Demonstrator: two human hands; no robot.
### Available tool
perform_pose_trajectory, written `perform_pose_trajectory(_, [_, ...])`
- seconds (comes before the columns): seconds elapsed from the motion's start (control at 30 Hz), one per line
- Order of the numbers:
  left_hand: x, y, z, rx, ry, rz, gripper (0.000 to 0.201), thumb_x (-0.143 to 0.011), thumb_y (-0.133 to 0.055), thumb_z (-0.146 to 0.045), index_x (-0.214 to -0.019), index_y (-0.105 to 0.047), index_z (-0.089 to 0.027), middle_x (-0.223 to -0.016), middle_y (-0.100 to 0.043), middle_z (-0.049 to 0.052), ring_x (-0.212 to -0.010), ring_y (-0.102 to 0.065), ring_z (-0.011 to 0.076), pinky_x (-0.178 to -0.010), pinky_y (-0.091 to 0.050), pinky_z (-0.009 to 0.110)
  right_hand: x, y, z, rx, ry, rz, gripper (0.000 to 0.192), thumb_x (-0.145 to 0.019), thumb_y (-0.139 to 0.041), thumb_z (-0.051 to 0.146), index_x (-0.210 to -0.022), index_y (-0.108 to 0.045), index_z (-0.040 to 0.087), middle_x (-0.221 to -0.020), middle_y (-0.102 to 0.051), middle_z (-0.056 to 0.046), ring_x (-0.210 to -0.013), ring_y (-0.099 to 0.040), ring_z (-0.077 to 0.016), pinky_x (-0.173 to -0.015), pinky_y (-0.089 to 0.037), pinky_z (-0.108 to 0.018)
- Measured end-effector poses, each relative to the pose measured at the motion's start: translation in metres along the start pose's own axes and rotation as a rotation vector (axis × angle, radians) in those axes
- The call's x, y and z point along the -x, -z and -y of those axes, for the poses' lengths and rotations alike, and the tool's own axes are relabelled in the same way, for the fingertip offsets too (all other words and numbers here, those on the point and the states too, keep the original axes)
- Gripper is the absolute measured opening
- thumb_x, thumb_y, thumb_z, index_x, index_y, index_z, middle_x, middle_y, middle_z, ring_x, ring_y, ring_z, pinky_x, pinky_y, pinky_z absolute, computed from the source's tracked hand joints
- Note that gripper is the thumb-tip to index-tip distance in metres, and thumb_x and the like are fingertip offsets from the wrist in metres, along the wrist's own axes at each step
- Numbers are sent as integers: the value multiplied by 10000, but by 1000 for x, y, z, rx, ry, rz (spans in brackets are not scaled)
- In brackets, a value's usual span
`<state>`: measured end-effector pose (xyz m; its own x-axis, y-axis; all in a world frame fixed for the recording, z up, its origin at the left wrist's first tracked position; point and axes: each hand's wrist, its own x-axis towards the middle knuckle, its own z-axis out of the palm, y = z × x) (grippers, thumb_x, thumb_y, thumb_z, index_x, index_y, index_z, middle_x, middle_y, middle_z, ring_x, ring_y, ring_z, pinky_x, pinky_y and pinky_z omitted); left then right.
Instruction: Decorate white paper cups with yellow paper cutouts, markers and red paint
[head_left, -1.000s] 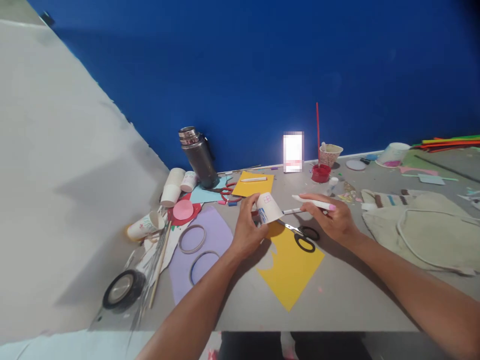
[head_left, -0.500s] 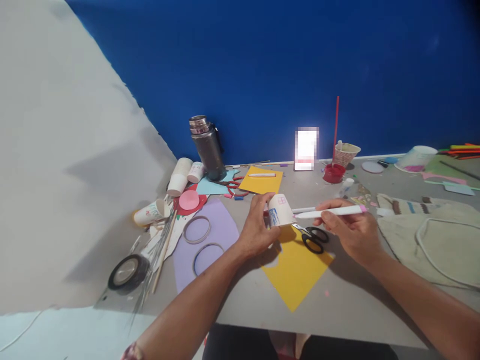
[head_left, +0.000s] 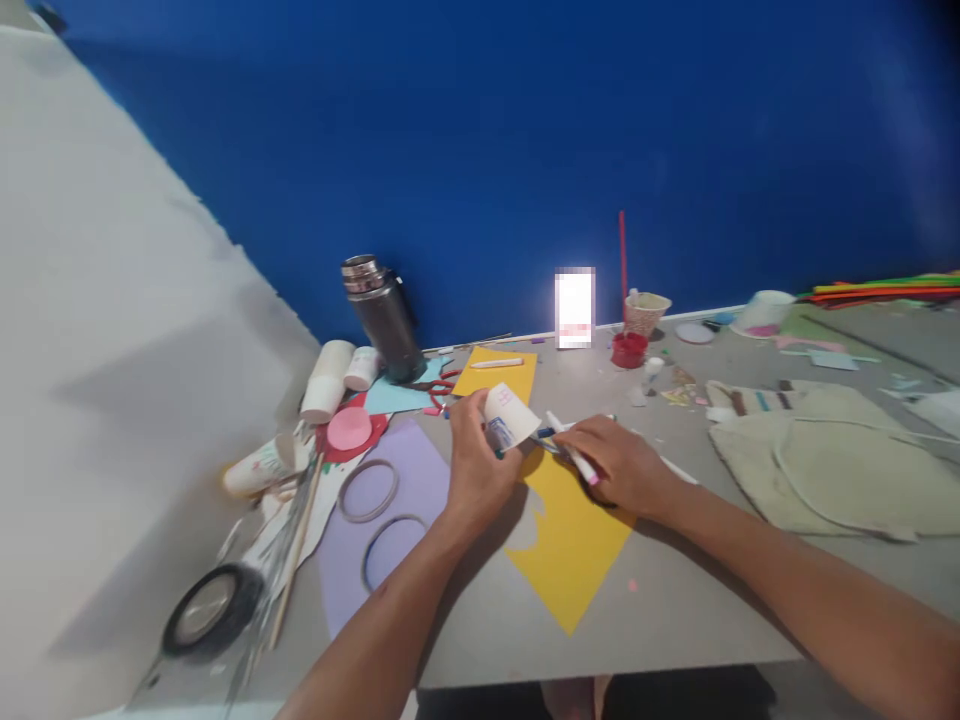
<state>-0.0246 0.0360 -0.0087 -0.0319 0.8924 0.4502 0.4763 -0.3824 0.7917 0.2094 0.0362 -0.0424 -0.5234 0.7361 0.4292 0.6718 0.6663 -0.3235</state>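
A small white paper cup (head_left: 519,412) is gripped in my left hand (head_left: 480,455), tilted, with a pink window drawing and blue strokes on its side. My right hand (head_left: 619,465) is low over the table, its fingers around a white marker (head_left: 574,450) with a pink end. Just left of those fingers lies a blue-ended pen (head_left: 545,433). Under both hands is a cut sheet of yellow paper (head_left: 574,560). Black-handled scissors are mostly hidden beneath my right hand.
At left are purple paper (head_left: 416,465) with two rings, a roll of black tape (head_left: 212,610) and stacked cups (head_left: 328,380). A dark flask (head_left: 386,325) stands behind. Farther right are a red pot (head_left: 629,350), a bright phone-like screen (head_left: 575,308) and a cloth bag (head_left: 825,460).
My right hand has lowered to the table, and the marker has swung away from the cup, its pink end now toward me. My left hand has tilted the cup. The view has shifted right.
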Motion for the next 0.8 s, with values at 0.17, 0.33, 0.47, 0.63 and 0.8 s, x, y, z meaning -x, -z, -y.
perform_pose_trajectory(0.17, [-1, 1, -4, -40, -74, -102, 688, -756, -756, -172, -1364, -457, -289, -1378, -501, 100, -1306, -508, 305, -1062, -510, 486, -2, -6, 13, 122, 101, 137, 472, -860, -656, 78, -1325, -677, 158, -1134, -693, -160, -1012, -604, -290, -868, -517, -421])
perform_pose_trajectory(0.33, [-2, 4, -5, -83, -92, -136, 712, -749, -780, -185, -1372, -457, -305, -1389, -501, 93, -1287, -519, 314, -1065, -507, 497, -6, -3, 17, 168, 130, 230, 391, -870, -721, 173, -1260, -709, 174, -1049, -675, -127, -966, -572, -264, -841, -473, -385])
perform_pose_trajectory(0.47, [-8, 8, -5, -121, -31, -175, 709, -759, -771, -192, -1375, -444, -315, -1398, -478, 92, -1294, -511, 309, -1073, -502, 501, -8, -2, 20, 164, 153, 253, 258, -866, -752, 216, -1123, -747, 191, -1009, -678, -116, -929, -564, -255, -802, -444, -368])
perform_pose_trajectory(0.63, [-13, 12, -5, -137, -11, -200, 677, -763, -755, -172, -1349, -455, -331, -1355, -483, 78, -1279, -507, 290, -1054, -509, 486, -8, 0, 20, 99, 172, 210, 273, -910, -717, 254, -1179, -756, 223, -964, -715, -108, -875, -595, -245, -760, -433, -350])
perform_pose_trajectory(0.8, [-12, 13, -6, -119, -30, -186, 699, -761, -786, -205, -1358, -451, -344, -1358, -472, 76, -1283, -498, 299, -1045, -519, 485, -8, 29, -14, 51, -233, -73, 322, -969, -588, 183, -1249, -744, 217, -1041, -770, -96, -959, -660, -251, -810, -476, -348])
